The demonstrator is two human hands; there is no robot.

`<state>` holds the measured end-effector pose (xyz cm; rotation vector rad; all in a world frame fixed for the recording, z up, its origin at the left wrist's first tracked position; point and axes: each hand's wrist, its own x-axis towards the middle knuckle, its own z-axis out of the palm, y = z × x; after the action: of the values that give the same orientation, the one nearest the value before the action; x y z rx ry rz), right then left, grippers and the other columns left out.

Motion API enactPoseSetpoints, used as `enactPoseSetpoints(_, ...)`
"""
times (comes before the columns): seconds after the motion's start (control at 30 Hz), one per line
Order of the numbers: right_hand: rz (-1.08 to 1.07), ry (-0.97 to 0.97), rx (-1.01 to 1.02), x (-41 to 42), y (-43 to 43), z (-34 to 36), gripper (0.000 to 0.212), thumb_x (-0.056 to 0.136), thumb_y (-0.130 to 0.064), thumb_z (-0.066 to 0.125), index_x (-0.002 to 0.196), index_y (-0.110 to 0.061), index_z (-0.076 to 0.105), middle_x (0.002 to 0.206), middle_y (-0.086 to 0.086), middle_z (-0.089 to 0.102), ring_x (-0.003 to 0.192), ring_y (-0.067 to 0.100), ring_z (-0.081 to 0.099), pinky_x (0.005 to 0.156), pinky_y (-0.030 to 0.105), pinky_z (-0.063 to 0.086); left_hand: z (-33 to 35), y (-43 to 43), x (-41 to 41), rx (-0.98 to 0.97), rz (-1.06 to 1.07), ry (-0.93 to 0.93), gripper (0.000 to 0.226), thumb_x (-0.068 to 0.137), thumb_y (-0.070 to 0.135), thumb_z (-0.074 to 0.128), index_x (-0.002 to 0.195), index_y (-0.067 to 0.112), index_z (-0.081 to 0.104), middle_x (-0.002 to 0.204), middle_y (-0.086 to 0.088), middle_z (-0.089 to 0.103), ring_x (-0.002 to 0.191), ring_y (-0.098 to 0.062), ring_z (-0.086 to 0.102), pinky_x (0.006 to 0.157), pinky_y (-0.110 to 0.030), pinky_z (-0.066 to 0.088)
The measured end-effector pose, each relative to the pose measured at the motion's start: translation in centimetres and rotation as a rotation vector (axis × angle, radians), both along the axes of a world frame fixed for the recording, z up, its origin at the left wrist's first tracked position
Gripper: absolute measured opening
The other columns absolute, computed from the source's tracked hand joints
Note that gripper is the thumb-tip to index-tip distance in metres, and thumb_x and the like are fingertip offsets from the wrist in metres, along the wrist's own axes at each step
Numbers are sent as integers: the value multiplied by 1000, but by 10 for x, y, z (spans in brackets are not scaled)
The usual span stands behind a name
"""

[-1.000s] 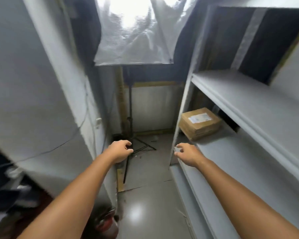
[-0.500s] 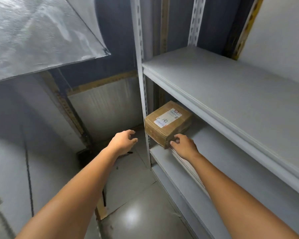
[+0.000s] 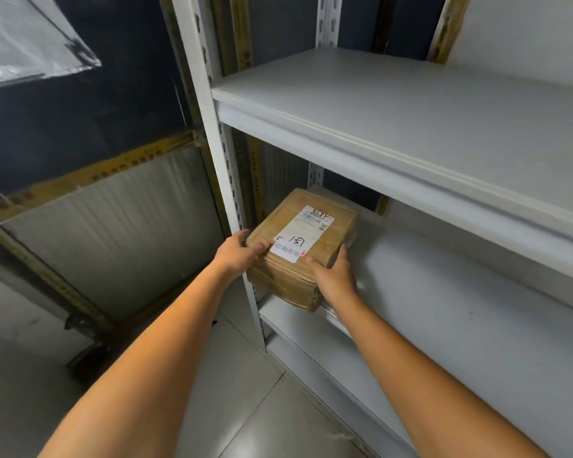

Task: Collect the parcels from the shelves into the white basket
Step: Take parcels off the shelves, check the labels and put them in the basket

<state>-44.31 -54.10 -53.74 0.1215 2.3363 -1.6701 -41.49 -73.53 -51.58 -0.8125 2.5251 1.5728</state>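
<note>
**Both Hands on the Box**

The brown parcel (image 3: 306,239) sits at the left end of the middle shelf (image 3: 460,309), poking out over the front edge. The left hand (image 3: 236,256) holds its near left corner, and the right hand (image 3: 335,278) holds its right side. Both are curled tight on it. I think the job is only starting, because the white basket is not in sight and the carrying is still to do.

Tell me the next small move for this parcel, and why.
Probably lift the parcel slightly and draw it straight out toward the body. The left hand and right hand grip its near corners, it sits at the front edge of the shelf, and the upper shelf hangs over it.
</note>
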Motion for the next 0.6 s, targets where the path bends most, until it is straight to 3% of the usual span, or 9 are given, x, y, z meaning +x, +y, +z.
enactPoseSetpoints(0.1,-62,-23,-129,1,-11,-11,91,89,-26,66,155,-23,3,151,11,35,132,31,42,107,46,41,-8,-6,-10,96,-49,14,71,84,44,68,144,21,37,126,-3,54,108,-21,55,96,-40,48)
enactPoseSetpoints(0.2,-71,-33,-184,0,-9,-10,86,90,-22,66,155,-25,9,145,10,43,125,27,49,98,39,48,-7,-7,-9,158,-65,27,68,84,38,69,143,20,39,116,0,57,102,-18,57,90,-37,50)
enactPoseSetpoints(0.37,-10,-71,-247,13,6,-3,78,88,-17,69,151,-31,25,137,5,53,121,24,54,97,48,51,-2,1,15,205,-35,-4,69,82,34,72,142,21,40,120,-3,56,105,-22,58,94,-41,52)
enactPoseSetpoints(0.6,203,-88,-187,50,34,31,75,85,-14,71,147,-33,33,131,-5,58,119,17,56,98,45,51,21,23,87,237,44,-24,69,78,34,77,138,30,43,121,5,59,108,-20,60,94,-45,52)
